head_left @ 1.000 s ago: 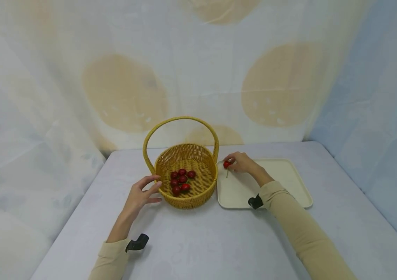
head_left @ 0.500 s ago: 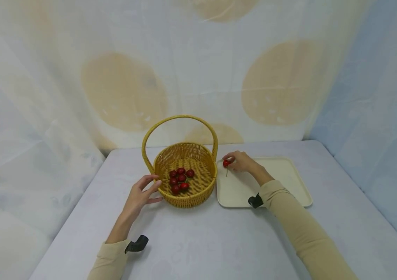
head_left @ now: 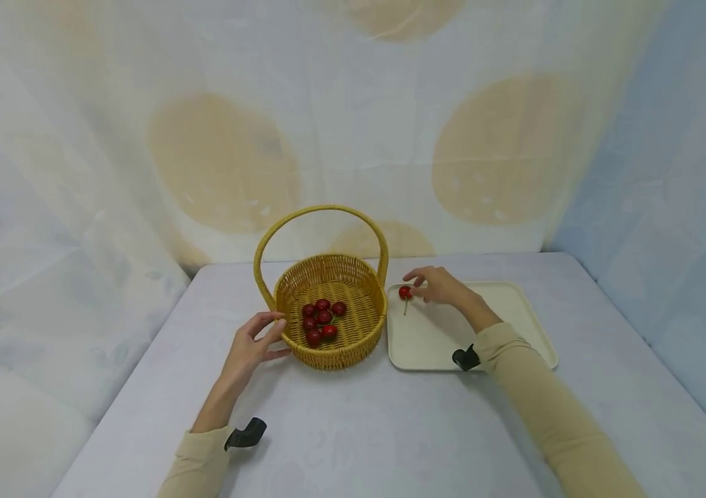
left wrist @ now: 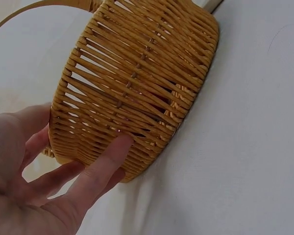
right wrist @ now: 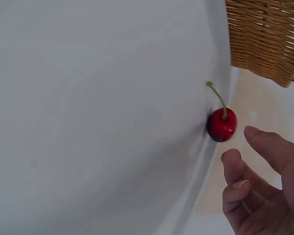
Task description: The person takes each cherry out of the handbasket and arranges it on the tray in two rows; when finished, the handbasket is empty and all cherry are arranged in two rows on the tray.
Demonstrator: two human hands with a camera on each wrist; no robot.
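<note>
A yellow wicker basket (head_left: 353, 356) with a tall hoop handle stands on the table, several dark red cherries (head_left: 324, 317) inside. My left hand (head_left: 252, 346) holds its left side: one digit reaches over the rim, and other fingertips lie against the outer weave (left wrist: 137, 93). To the right is a cream tray (head_left: 484, 304). A single bright red cherry (right wrist: 222, 125) with a green stem lies at the tray's far left corner, close to the basket. Just right of this cherry, my right hand (head_left: 437, 286) hovers with thumb and fingers parted, a small gap away, holding nothing.
The tray's left edge sits right beside the basket. A pale cloth curtain (head_left: 359, 138) with tan round spots hangs behind the table (head_left: 340, 429). Each wrist carries a small black mount, such as the right one (head_left: 466, 357).
My right hand has let go of the cherry and shifted slightly right, its fingers spreading. The cherry stays in the tray's corner. My left hand and the basket keep their place.
</note>
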